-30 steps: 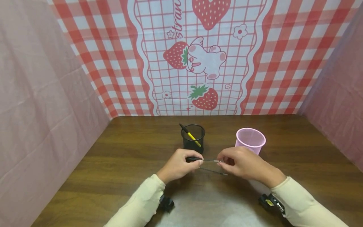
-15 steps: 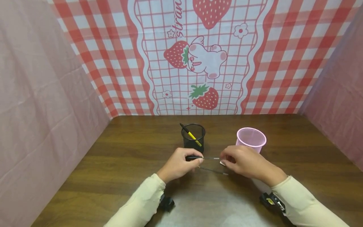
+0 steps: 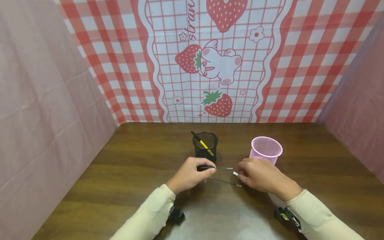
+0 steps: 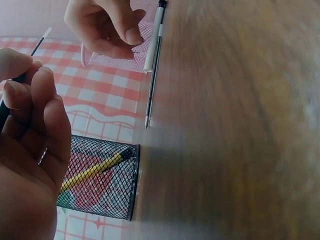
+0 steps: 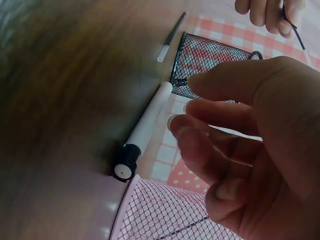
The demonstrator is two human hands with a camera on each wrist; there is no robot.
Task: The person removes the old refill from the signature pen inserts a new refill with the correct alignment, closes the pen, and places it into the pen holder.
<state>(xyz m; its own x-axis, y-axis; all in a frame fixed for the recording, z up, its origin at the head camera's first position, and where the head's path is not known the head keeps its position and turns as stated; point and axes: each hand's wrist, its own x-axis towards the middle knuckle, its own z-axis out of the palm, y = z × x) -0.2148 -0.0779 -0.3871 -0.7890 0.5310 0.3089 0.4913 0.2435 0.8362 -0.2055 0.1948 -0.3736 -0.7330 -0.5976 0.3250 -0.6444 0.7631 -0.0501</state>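
Observation:
In the head view my left hand (image 3: 190, 171) pinches a black pen part (image 3: 204, 167) between thumb and fingers. A thin refill (image 3: 224, 168) with a pale end sticks out of it to the right. My right hand (image 3: 259, 175) hovers with bent fingers, and nothing shows between them in the right wrist view. Close beside its fingertips a white pen barrel (image 5: 152, 117) with a black clip end (image 5: 125, 162) lies on the table. A second refill (image 4: 154, 80) rests on the table near the barrel; only the barrel's white end shows in the head view.
A black mesh pen cup (image 3: 205, 153) holding a yellow-and-black pen (image 3: 204, 144) stands behind my left hand. The pink mesh cup (image 3: 265, 155) stands behind my right hand, which partly hides it. Checked cloth (image 3: 120, 66) hangs behind the brown table (image 3: 144, 150).
My right hand has drawn slightly right, away from the tip of the held refill. The barrel's white end has come into sight by its fingers. My left hand has stayed nearly still.

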